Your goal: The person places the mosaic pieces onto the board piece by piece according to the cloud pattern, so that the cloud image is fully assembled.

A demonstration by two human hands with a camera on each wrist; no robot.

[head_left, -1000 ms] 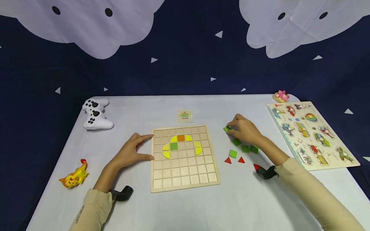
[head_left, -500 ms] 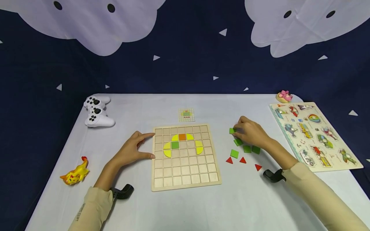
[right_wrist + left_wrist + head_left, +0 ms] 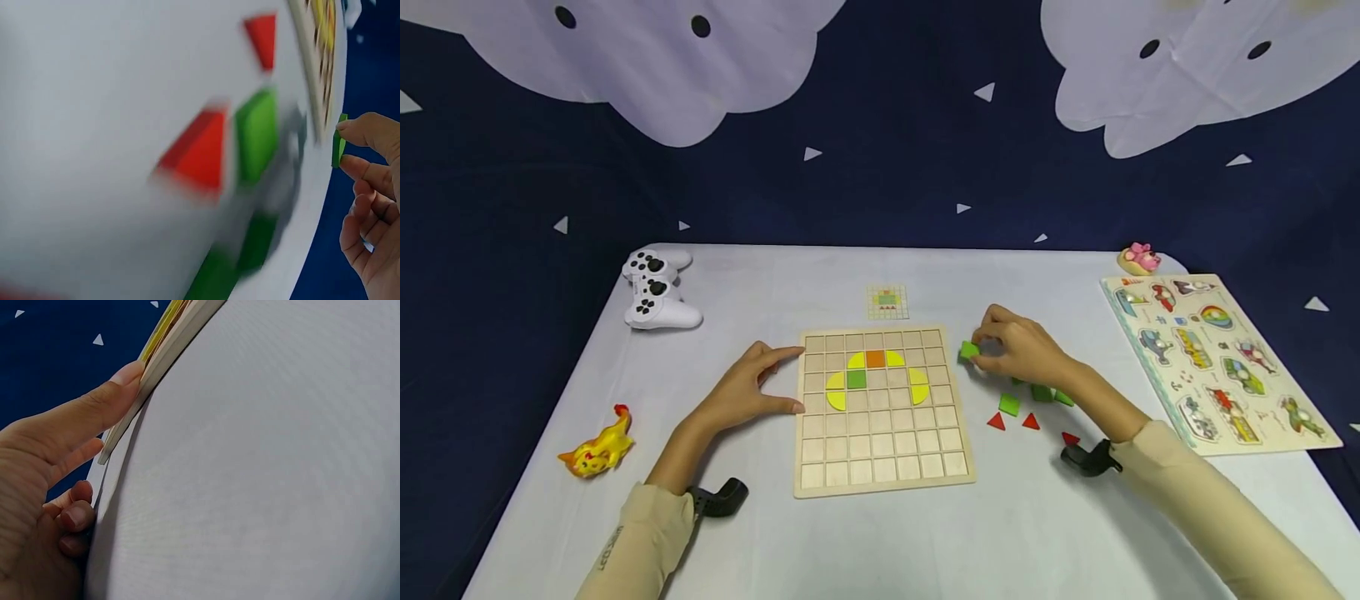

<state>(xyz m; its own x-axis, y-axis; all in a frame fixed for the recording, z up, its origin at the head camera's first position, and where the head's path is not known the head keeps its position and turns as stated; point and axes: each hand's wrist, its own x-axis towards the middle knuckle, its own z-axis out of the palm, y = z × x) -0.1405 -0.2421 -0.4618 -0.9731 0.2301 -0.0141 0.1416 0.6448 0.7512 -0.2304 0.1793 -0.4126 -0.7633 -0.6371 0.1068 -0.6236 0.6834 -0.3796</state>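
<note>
In the head view, a wooden grid board (image 3: 872, 450) holds yellow quarter-round tiles (image 3: 919, 387), an orange square tile (image 3: 876, 359) and a green square tile (image 3: 856, 379). My left hand (image 3: 741, 396) touches the board's left edge with thumb and index finger spread apart; the left wrist view has the thumb (image 3: 94, 406) against that edge. Just right of the board, my right hand (image 3: 1026, 346) pinches another green square tile (image 3: 967, 352) between thumb and finger. That held tile (image 3: 338, 149) shows edge-on in the right wrist view, above the table.
Loose green tiles (image 3: 1009, 405) and red triangle tiles (image 3: 1031, 422) lie below my right hand. A small pattern card (image 3: 887, 302) is behind the board. Around the table stand a white game controller (image 3: 658, 292), a yellow toy (image 3: 598, 446), a picture puzzle (image 3: 1217, 362) and a pink figure (image 3: 1140, 257).
My right hand has lifted the green square tile off the table and carried it left towards the board. My left hand stays at the board's edge. The head view has shifted slightly.
</note>
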